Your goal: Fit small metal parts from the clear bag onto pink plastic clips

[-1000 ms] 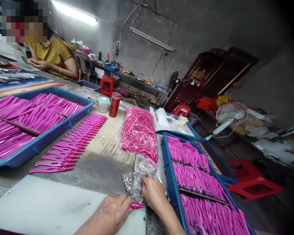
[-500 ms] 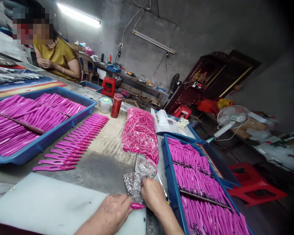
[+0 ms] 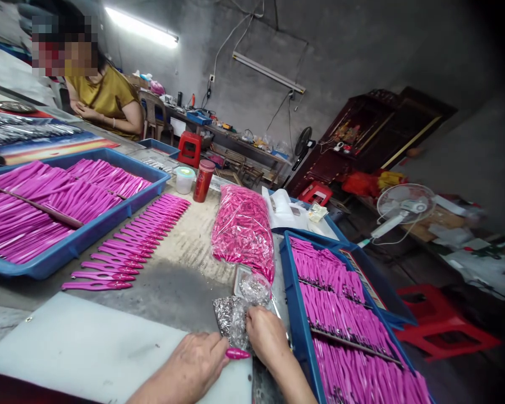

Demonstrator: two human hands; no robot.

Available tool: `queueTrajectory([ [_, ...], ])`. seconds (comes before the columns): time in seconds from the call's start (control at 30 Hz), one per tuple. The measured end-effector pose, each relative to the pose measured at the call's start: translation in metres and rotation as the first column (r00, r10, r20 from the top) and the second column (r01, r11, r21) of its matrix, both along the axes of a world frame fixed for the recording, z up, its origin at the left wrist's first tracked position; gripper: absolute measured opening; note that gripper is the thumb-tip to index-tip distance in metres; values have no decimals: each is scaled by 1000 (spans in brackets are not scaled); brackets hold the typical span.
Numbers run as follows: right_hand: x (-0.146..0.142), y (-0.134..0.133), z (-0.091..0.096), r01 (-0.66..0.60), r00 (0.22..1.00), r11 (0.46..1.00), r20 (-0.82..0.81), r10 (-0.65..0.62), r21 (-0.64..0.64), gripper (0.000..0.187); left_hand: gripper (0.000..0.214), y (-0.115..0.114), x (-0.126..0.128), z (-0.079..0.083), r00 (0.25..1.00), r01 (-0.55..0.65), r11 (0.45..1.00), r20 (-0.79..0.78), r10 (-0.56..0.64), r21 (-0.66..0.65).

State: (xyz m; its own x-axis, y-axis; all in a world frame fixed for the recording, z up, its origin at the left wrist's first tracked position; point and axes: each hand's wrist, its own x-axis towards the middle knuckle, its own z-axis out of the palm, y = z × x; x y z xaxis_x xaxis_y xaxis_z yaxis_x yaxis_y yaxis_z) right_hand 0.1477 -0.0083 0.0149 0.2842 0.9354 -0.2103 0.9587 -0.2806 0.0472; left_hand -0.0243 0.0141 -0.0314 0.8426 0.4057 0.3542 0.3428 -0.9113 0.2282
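My left hand point(image 3: 198, 360) rests on the white board point(image 3: 88, 348), its fingers closed on a pink tweezers-like tool. Only the tool's glossy, darker pointed end point(image 3: 238, 353) sticks out past my fingertips. My right hand point(image 3: 267, 335) is at a clear plastic bag point(image 3: 238, 328) beside small silvery metal parts point(image 3: 225, 314). Its fingers are bent inward at the bag, and their tips are hidden, so whatever they pinch does not show. Beyond the board lies a row of similar pink tools point(image 3: 120, 261) with darker ends.
Blue trays of pink tools stand at left point(image 3: 130, 210) and right point(image 3: 297, 314). A clear bag of pink pieces point(image 3: 244, 227) lies mid-table, near a red canister point(image 3: 203, 180) and a lidded tub point(image 3: 184, 180). Another person point(image 3: 105, 101) sits at far left.
The whole view has shifted slightly to the right. Both hands keep nearly the same places, the left on the pink tool and the right at the plastic bag.
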Motion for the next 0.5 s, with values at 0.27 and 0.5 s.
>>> queueTrajectory([
  [0.27,-3,1,-4,60,998,997,-32,-59,45,26,9,-1,1,-2,1000,-5,1000,9,5,8],
  [0.5,7,-6,-2,64,980,990,-196,-39,123,25,8,-1,0,1,1000,-14,1000,-8,14,-6],
])
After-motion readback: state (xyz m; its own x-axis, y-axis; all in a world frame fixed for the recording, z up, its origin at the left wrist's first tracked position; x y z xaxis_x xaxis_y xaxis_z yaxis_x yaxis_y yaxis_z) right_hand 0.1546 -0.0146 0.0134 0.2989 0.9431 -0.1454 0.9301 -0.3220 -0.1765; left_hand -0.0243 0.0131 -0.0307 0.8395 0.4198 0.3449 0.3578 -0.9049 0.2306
